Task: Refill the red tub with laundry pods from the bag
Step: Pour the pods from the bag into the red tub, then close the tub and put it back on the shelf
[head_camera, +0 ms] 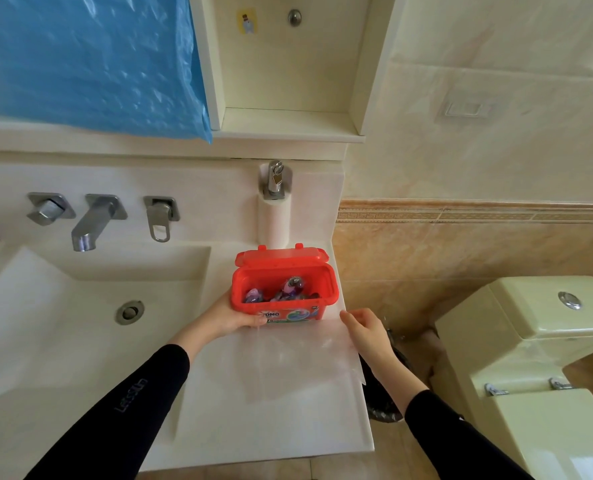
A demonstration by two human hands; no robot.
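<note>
The red tub [283, 317] stands on the counter to the right of the sink, its hinged lid [281, 256] flipped open towards the wall. Several purple laundry pods [290, 289] lie inside. My left hand [234, 315] grips the tub's left front corner. A clear, flat plastic bag [302, 362] lies on the counter in front of the tub; I see no pods in it. My right hand [366, 327] rests on the bag's upper right corner, fingers curled on the plastic.
The sink basin [80, 323] with its drain, wall spout [89, 223] and two handles is to the left. A chrome tap [275, 180] juts from the wall behind the tub. A toilet [537, 358] stands to the right, a dark bin [388, 393] beside the counter's edge.
</note>
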